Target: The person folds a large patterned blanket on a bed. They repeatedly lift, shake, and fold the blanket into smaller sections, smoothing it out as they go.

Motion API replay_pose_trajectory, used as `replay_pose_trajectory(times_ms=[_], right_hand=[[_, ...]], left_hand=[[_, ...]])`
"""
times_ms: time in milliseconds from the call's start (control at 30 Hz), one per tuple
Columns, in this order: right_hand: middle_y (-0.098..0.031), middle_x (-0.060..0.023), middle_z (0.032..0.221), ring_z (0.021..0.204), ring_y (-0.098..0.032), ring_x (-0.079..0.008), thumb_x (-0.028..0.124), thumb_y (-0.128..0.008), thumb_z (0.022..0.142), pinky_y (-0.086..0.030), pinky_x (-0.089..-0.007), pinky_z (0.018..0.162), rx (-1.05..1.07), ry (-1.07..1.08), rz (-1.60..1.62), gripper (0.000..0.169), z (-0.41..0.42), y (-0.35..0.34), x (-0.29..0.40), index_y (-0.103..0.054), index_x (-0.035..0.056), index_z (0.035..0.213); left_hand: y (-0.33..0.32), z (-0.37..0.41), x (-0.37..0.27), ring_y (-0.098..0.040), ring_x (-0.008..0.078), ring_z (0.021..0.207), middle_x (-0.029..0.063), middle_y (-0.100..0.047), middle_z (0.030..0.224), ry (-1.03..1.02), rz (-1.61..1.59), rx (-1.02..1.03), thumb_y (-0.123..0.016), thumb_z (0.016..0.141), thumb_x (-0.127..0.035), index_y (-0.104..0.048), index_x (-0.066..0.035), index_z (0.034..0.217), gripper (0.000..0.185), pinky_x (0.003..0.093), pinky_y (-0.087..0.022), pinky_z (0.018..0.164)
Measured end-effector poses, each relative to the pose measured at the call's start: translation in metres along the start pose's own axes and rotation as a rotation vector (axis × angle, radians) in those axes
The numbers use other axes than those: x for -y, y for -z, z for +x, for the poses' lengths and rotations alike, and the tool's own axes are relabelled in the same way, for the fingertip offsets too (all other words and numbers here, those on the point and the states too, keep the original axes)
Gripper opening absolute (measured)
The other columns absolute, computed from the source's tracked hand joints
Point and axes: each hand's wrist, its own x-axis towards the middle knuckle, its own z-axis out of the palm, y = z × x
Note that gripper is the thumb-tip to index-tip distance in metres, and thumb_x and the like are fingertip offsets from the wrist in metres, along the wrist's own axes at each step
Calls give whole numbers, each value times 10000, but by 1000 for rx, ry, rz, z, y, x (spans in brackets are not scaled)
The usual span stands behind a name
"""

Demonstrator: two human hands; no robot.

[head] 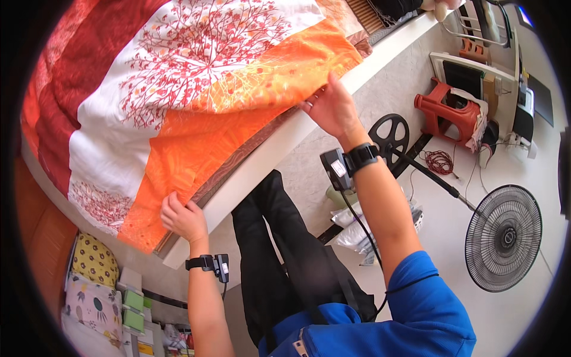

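Note:
A patterned duvet (192,80) in orange, white and dark red, printed with branching trees, covers the bed in front of me. My left hand (185,218) is at its near lower corner, fingers curled over the orange edge. Farther up the same side, my right hand (332,109) has the orange border at its fingertips, with the index finger above it. Between my hands the border sags in a loose fold. Below it a strip of the brown mattress side (236,163) shows, beside the white bed frame (267,160). Both wrists wear black straps with small devices.
To the right a pedestal fan (504,238) lies across the floor near a red plastic stool (450,114) and a coiled red cord (439,162). Plastic bags (357,232) rest beside my legs. Cushions (94,259) and boxes (134,308) are at lower left.

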Motion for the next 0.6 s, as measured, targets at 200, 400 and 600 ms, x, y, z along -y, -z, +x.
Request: replay_pose_trajectory(times_ms=[200, 400, 600], right_hand=[[-472, -103, 1315, 1194, -460, -225, 290, -445, 956, -352, -369, 1024, -207, 436, -276, 420, 26, 5, 24, -413, 35, 1288], [-611, -73, 1100, 1003, -568, -129, 152, -510, 935, -441, -253, 882, -283, 855, -812, 297, 1, -18, 88, -555, -19, 1172], [-596, -21, 1009, 887, -541, -98, 250, -554, 905, -431, -246, 789, -411, 467, -783, 316, 13, 40, 73, -559, 44, 1145]], left_hand=[[-13, 31, -7, -495, 314, 917, 109, -541, 941, -230, -202, 134, -591, 661, -48, -536, -63, 977, 321, 433, -406, 780], [-18, 23, 15, -486, 332, 864, 125, -514, 891, -349, -237, 211, -578, 636, -13, -515, -42, 881, 254, 411, -418, 743], [-12, 31, 1, -483, 338, 860, 139, -507, 921, -397, -151, 249, -575, 655, -42, -511, -44, 902, 255, 425, -413, 738]])
